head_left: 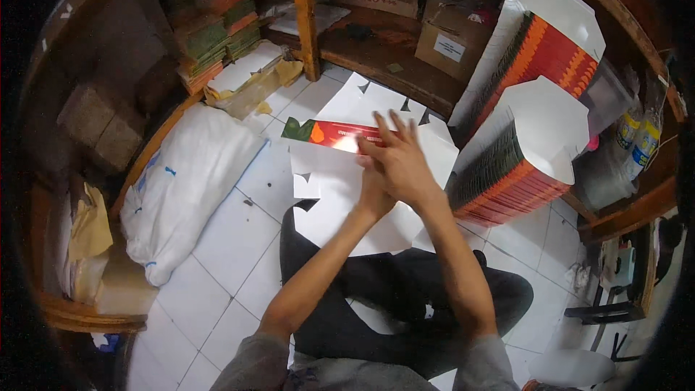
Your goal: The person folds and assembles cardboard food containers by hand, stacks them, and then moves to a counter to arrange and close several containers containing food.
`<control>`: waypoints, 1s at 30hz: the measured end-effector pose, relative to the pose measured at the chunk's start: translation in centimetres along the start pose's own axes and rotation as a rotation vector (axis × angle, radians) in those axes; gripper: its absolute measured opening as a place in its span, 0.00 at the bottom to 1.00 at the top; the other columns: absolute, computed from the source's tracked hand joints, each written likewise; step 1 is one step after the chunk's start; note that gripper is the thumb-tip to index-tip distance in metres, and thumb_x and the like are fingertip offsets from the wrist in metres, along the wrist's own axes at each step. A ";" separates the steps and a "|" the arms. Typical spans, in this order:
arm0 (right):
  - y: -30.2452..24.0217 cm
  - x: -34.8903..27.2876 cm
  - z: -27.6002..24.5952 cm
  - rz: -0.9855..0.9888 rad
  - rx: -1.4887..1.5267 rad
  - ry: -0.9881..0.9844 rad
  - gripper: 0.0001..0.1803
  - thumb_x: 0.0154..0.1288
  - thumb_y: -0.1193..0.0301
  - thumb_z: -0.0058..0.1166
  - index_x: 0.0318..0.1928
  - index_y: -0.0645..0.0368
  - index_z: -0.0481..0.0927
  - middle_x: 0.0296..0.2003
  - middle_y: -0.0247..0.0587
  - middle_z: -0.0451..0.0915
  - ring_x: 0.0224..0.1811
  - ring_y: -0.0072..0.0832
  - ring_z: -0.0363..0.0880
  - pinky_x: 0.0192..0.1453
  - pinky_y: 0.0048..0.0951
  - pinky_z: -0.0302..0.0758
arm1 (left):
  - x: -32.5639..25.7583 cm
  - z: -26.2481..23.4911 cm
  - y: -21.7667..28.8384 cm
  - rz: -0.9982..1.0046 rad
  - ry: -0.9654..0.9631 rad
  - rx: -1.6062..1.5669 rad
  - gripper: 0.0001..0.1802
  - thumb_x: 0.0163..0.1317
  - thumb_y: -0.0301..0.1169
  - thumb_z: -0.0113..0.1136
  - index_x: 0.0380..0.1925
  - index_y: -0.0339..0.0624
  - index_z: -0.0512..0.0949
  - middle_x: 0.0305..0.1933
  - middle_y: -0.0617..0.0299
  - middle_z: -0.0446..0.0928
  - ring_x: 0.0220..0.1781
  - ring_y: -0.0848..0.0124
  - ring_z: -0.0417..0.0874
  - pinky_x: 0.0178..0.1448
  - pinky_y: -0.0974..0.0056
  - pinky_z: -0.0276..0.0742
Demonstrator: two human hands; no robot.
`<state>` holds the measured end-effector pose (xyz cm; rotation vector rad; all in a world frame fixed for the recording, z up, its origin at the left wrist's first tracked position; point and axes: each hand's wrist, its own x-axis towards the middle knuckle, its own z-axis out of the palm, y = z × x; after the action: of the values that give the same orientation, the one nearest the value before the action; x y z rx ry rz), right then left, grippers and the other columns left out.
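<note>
Pressing flat with spread fingers, the right hand [402, 163] covers the left hand [373, 192]. Both rest on a white cardboard sheet [340, 203] with a folded red flap [329, 134], lying on the floor [232, 246].

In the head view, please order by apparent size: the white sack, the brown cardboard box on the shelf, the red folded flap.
1. White sack, clearly largest.
2. Cardboard box.
3. Red flap, partly hidden by hands; unsure against the box.

White tiled floor [232, 246]; wooden shelves [376, 58] along wall; dim light.
</note>
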<state>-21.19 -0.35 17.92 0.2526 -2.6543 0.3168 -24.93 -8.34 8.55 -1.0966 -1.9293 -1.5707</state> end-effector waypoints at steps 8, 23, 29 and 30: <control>-4.3 8.2 2.7 0.033 0.016 -0.129 0.23 0.56 0.75 0.58 0.55 0.54 0.83 0.58 0.49 0.79 0.58 0.51 0.78 0.60 0.46 0.77 | -1.8 -2.5 -2.4 -0.162 -0.312 -0.033 0.26 0.58 0.34 0.70 0.55 0.37 0.75 0.50 0.49 0.82 0.58 0.55 0.81 0.62 0.55 0.75; -2.2 -4.0 -8.8 0.173 0.512 0.716 0.12 0.65 0.77 0.62 0.49 0.61 0.85 0.44 0.45 0.85 0.46 0.31 0.82 0.47 0.28 0.78 | 5.5 -8.8 11.6 -0.563 0.326 -1.222 0.13 0.63 0.20 0.66 0.49 0.33 0.80 0.50 0.55 0.83 0.47 0.70 0.85 0.58 0.67 0.78; -2.1 -4.1 -6.7 0.506 0.690 0.817 0.14 0.68 0.75 0.61 0.52 0.65 0.82 0.38 0.43 0.87 0.39 0.19 0.81 0.40 0.24 0.78 | 3.5 -4.4 14.0 -0.621 0.283 -0.640 0.20 0.64 0.23 0.67 0.57 0.39 0.77 0.54 0.59 0.82 0.56 0.67 0.80 0.63 0.61 0.75; -2.1 -5.1 -6.9 0.616 0.494 0.607 0.15 0.64 0.79 0.60 0.52 0.65 0.82 0.39 0.48 0.86 0.37 0.26 0.85 0.38 0.28 0.80 | 3.1 -3.5 12.9 -0.608 0.323 -0.664 0.19 0.64 0.23 0.68 0.55 0.38 0.78 0.52 0.60 0.82 0.54 0.68 0.81 0.62 0.62 0.76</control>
<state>-13.39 0.08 21.98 -0.4602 -1.9517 1.0575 -17.17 -10.02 19.77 -0.3969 -1.6257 -2.6519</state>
